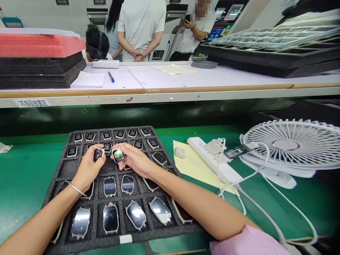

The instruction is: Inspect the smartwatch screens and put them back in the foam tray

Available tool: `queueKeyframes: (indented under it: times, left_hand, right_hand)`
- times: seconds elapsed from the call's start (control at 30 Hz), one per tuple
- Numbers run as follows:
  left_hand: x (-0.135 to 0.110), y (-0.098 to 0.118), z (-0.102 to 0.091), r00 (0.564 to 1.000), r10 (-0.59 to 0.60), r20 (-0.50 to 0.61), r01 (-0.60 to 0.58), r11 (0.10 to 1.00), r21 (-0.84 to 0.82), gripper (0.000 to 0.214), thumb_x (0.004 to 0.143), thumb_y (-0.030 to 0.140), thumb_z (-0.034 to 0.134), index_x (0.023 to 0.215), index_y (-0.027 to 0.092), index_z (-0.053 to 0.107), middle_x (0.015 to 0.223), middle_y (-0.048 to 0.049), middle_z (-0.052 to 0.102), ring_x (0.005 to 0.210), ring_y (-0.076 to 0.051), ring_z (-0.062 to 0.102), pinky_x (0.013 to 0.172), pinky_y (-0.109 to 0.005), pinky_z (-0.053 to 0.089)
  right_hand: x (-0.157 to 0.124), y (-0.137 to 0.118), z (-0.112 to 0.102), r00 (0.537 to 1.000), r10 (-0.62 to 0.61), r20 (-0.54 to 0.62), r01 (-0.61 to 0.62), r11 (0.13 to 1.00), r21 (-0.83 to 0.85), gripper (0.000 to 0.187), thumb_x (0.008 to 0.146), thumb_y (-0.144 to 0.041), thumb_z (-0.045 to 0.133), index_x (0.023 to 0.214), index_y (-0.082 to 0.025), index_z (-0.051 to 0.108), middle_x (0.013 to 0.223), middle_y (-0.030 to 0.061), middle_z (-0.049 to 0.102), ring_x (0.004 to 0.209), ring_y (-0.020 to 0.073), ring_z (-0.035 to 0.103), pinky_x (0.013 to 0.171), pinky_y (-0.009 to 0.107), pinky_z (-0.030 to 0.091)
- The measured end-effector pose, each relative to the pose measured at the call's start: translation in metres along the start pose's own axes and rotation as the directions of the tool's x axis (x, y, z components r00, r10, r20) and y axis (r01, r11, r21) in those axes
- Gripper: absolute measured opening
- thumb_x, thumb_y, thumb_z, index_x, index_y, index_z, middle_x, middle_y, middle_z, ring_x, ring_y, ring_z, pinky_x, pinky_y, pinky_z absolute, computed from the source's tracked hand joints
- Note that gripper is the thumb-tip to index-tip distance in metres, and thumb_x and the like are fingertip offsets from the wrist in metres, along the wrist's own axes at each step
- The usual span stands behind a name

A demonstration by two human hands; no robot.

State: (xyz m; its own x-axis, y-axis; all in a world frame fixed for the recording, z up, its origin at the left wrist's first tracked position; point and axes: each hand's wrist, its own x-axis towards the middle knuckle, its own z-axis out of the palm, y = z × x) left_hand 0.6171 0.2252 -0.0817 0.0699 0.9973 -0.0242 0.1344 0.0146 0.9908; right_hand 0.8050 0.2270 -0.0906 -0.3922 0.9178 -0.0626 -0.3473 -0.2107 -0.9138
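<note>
Over the black foam tray (69, 169), my left hand (89, 166) pinches a smartwatch case (98, 154) with a dark, faintly lit screen. Just to its right, my right hand (134, 159) grips another smartwatch case (118, 155), whose screen glows with a green band. Neither watch has a strap. Rows of similar watch cases lie in the tray's compartments. Those in the far rows show white text on their screens, while the near ones, such as the watch case (111, 218), are dark and reflective. My hands and forearms hide some compartments.
Right of the tray, a white power strip (212, 159) with chargers and cables lies partly over yellow paper (183, 166). A white fan (289, 145) stands beyond it. Above runs a shelf (164, 79) with foam stacks (39, 60), a pen (111, 77) and trays. Several people are behind.
</note>
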Motion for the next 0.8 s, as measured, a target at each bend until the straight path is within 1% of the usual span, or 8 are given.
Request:
queueKeyframes:
  times: [0.13, 0.3, 0.47, 0.6, 0.7, 0.8]
  left_hand:
    - [-0.0002, 0.0023, 0.0016, 1.0, -0.021, 0.008, 0.021, 1.0, 0.006, 0.053, 0.069, 0.036, 0.066, 0.117, 0.016, 0.056, 0.091, -0.0019, 0.063, 0.066, -0.012, 0.046, 0.061, -0.026, 0.035]
    - [-0.0009, 0.0034, 0.002, 0.999, -0.037, 0.012, 0.037, 0.999, 0.008, 0.054, 0.068, 0.037, 0.065, 0.117, 0.016, 0.055, 0.089, -0.0009, 0.06, 0.066, -0.011, 0.044, 0.06, -0.026, 0.033]
    - [-0.002, 0.0044, 0.0021, 0.999, -0.029, 0.026, 0.029, 1.0, -0.002, 0.05, 0.071, 0.034, 0.068, 0.116, 0.017, 0.056, 0.089, -0.0005, 0.059, 0.067, -0.011, 0.045, 0.06, -0.025, 0.035]
    - [-0.0024, 0.0038, 0.0018, 0.999, -0.022, 0.037, 0.022, 1.0, -0.006, 0.048, 0.072, 0.032, 0.068, 0.116, 0.017, 0.057, 0.089, -0.0006, 0.06, 0.067, -0.011, 0.047, 0.062, -0.024, 0.037]
    - [-0.0027, 0.003, 0.0015, 0.999, -0.014, 0.043, 0.015, 1.0, -0.009, 0.045, 0.074, 0.031, 0.068, 0.115, 0.017, 0.057, 0.087, -0.0002, 0.06, 0.067, -0.011, 0.048, 0.064, -0.025, 0.039]
    - [-0.0026, 0.0021, 0.0012, 0.999, -0.002, 0.048, 0.003, 1.0, -0.005, 0.045, 0.074, 0.031, 0.068, 0.115, 0.017, 0.058, 0.085, -0.0001, 0.06, 0.068, -0.012, 0.048, 0.066, -0.025, 0.041]
  right_hand:
    - [-0.0001, -0.0002, 0.0005, 1.0, -0.007, 0.002, 0.007, 1.0, -0.005, 0.034, 0.092, -0.046, 0.063, 0.11, -0.018, 0.06, 0.088, 0.0065, 0.074, 0.05, 0.0101, 0.059, 0.056, 0.026, 0.042]
    - [-0.0006, -0.0003, 0.0001, 1.0, -0.009, 0.003, 0.009, 1.0, -0.011, 0.036, 0.091, -0.049, 0.064, 0.109, -0.017, 0.061, 0.088, 0.0058, 0.074, 0.051, 0.0106, 0.06, 0.058, 0.027, 0.044]
    - [-0.0016, -0.001, 0.0006, 1.0, -0.014, 0.011, 0.014, 1.0, -0.005, 0.041, 0.086, -0.054, 0.069, 0.108, -0.019, 0.063, 0.087, 0.0036, 0.072, 0.054, 0.0115, 0.061, 0.057, 0.027, 0.042]
    - [-0.0018, -0.0006, 0.0007, 1.0, -0.02, 0.02, 0.02, 1.0, -0.011, 0.039, 0.087, -0.053, 0.068, 0.106, -0.019, 0.064, 0.086, 0.0032, 0.071, 0.055, 0.0115, 0.06, 0.056, 0.027, 0.041]
    - [-0.0011, 0.001, -0.0002, 0.999, -0.031, 0.026, 0.031, 1.0, -0.005, 0.039, 0.087, -0.053, 0.068, 0.106, -0.019, 0.064, 0.084, 0.0023, 0.07, 0.056, 0.0117, 0.06, 0.057, 0.028, 0.043]
    - [-0.0006, 0.0021, -0.001, 1.0, -0.021, 0.022, 0.021, 1.0, 0.005, 0.04, 0.087, -0.053, 0.068, 0.108, -0.02, 0.063, 0.088, 0.0031, 0.07, 0.055, 0.0111, 0.059, 0.058, 0.028, 0.046]
